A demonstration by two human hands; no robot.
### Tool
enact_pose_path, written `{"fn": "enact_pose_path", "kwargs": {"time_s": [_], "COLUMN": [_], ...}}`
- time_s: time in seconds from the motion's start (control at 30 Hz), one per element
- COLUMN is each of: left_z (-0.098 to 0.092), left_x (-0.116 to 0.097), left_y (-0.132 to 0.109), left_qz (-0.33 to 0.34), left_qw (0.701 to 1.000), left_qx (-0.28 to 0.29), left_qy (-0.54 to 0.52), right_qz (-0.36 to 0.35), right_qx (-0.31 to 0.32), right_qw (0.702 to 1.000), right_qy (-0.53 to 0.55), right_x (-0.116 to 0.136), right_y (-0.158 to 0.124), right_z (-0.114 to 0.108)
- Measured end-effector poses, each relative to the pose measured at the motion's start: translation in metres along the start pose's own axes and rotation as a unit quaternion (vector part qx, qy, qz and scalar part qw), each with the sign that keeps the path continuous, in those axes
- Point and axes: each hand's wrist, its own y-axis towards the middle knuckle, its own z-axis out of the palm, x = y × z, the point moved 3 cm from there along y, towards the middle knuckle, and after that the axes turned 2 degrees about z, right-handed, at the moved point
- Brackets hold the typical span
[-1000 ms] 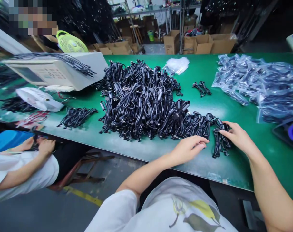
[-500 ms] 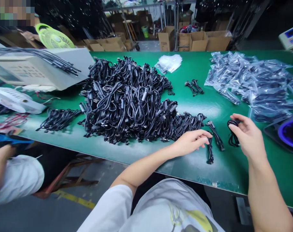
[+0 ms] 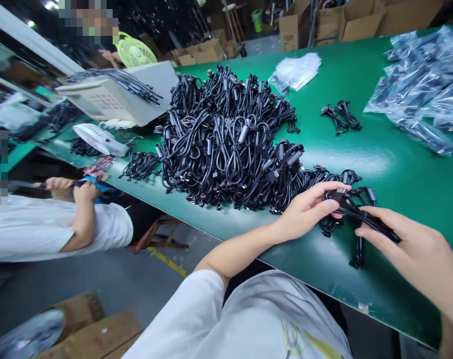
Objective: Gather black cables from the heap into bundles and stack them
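Note:
A black cable bundle (image 3: 355, 210) with a moulded plug end is held up between my hands, above the green table. My left hand (image 3: 308, 210) pinches it near the plug, and my right hand (image 3: 409, 238) grips the strands further along. Below them, a loop of black cable (image 3: 358, 257) hangs down or lies on the tabletop; I cannot tell which. To the left of my left hand rises a large heap of tangled black cables (image 3: 226, 144), its right end close to my fingers.
Bagged cables (image 3: 424, 85) lie at the right, with a small cable pair (image 3: 340, 115) and clear plastic bags (image 3: 295, 72) nearby. A co-worker's hands (image 3: 73, 188) work at the left table edge, beyond a beige machine (image 3: 114, 97) and white fan (image 3: 99, 139).
My hands have come together and both now hold the black cable, raised from the table. The view has tilted and swung, so the heap sits further left and higher.

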Motion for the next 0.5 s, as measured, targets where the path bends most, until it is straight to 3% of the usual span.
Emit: {"fn": "enact_pose_path", "kwargs": {"time_s": [0.07,0.17,0.23,0.37,0.5], "left_z": [-0.002,-0.005,-0.007,-0.010,-0.013], "left_x": [0.000,0.003,0.005,0.007,0.005], "left_y": [0.000,-0.001,-0.001,0.001,0.004], "left_qz": [0.002,0.015,0.019,0.020,0.018], "left_qw": [1.000,0.999,0.998,0.995,0.996], "left_qx": [0.003,-0.029,-0.051,-0.084,-0.085], "left_qy": [-0.001,0.018,0.031,0.041,0.035], "right_qz": [-0.005,0.008,0.004,-0.019,0.040], "right_qx": [-0.028,-0.094,-0.100,-0.093,-0.037], "right_qw": [0.996,0.965,0.954,0.975,0.998], "right_qy": [-0.085,-0.246,-0.283,-0.201,-0.028], "right_x": [0.002,0.011,0.015,0.022,0.022], "right_y": [-0.006,-0.012,-0.012,-0.007,-0.005], "right_z": [-0.003,-0.004,0.000,0.009,0.013]}}
